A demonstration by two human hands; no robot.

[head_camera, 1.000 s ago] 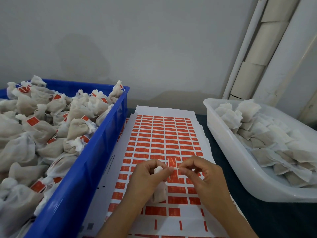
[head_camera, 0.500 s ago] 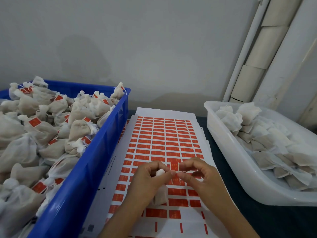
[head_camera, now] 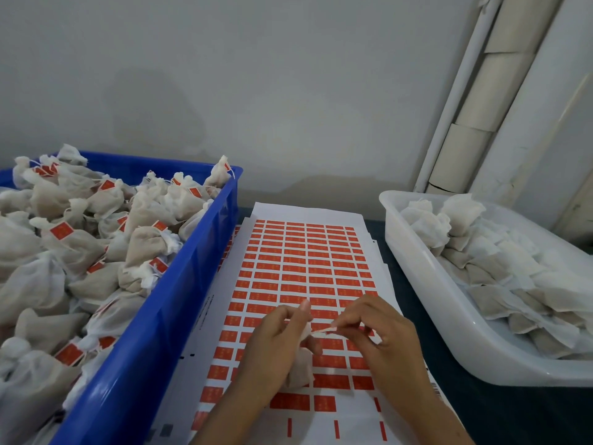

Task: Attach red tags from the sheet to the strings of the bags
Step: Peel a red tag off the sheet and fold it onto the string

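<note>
Red tag (head_camera: pixel 322 331) sits pinched by the right hand (head_camera: pixel 382 342); left hand (head_camera: pixel 276 342) grips the bag (head_camera: pixel 300 369) over the sheet (head_camera: pixel 298 268).

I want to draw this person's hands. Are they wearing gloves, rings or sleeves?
No gloves and no rings show. The left hand and the right hand are bare, and so are both forearms down to the picture's bottom edge, with no sleeve, watch or bracelet in view. The fingernails look short and unpainted.
</note>
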